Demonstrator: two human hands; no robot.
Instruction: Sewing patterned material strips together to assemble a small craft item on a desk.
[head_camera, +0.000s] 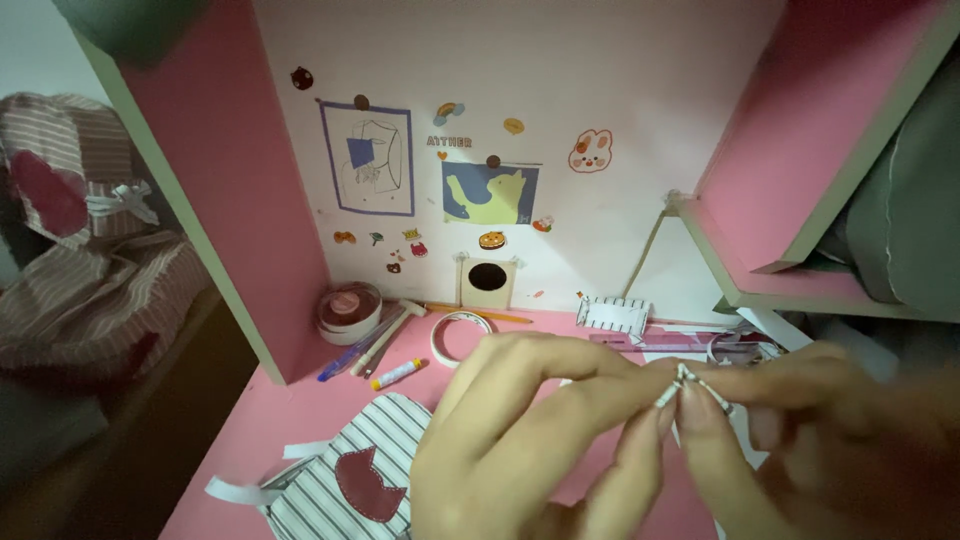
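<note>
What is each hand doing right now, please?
Left hand: fingers pinched shut on the small striped paper piece.
Right hand: fingers pinched shut on the same piece from the other side.

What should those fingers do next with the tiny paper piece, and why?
Probably press the fold tighter: both the left hand and right hand pinch the small striped paper piece at its tips, above the pink desk, and it looks only loosely bent.

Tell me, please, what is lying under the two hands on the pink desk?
Under the left hand lies a striped paper piece bearing a dark red cat shape. The hands cover its right side and the pink desk beyond.
</note>
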